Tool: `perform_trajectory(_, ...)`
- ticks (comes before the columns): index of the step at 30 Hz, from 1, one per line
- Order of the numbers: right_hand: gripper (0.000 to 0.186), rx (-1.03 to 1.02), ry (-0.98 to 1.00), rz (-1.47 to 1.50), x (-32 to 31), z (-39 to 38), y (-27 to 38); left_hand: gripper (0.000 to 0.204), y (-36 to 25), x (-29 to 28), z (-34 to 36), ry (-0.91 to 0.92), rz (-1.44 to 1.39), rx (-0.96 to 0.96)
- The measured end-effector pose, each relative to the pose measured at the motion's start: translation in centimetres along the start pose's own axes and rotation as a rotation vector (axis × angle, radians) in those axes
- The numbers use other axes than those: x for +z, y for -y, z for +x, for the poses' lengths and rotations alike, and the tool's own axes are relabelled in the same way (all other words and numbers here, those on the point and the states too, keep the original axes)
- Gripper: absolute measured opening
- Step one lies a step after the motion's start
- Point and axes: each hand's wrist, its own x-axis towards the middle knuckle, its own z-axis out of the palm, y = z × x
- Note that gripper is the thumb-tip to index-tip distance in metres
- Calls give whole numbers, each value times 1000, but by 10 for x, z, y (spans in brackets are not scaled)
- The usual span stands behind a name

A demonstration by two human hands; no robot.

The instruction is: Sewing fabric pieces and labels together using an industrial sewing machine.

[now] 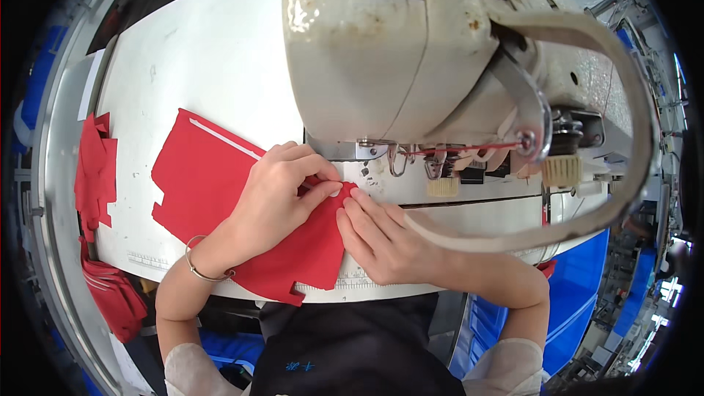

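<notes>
A red fabric piece [202, 183] with notched edges and a white strip along its upper edge lies on the white sewing table. Its upper right corner is pinched by my left hand [275, 187], with thumb and forefinger pressed together. My right hand [385, 238] grips the same corner from the right, its fingertips on a small bunched fold of red cloth. Just beyond the fingers is the head of a sewing machine [359, 66], and red thread [469, 148] runs across its front. The fingers partly hide the corner of the cloth.
More red fabric pieces [95, 172] lie at the table's left edge, and a red bundle [114, 293] hangs below them. A curved pale guard [645, 132] arcs around the machine's right side. Blue bins [576, 293] stand below the table at right. A ruler strip [356, 281] lines the front edge.
</notes>
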Motion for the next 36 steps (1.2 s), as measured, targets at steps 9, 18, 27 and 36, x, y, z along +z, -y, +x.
perform_trajectory(9,28,-13,-13,4,2,-1,2,6,-1,-2,0,20,14,-16)
perform_trajectory(18,26,-36,-1,-13,1,0,1,7,2,3,0,-26,7,-5)
perform_trajectory(27,22,-58,2,-9,0,0,1,6,1,1,0,-6,5,-21)
perform_trajectory(36,28,-25,61,-6,-6,2,2,5,-2,0,0,-8,21,-18)
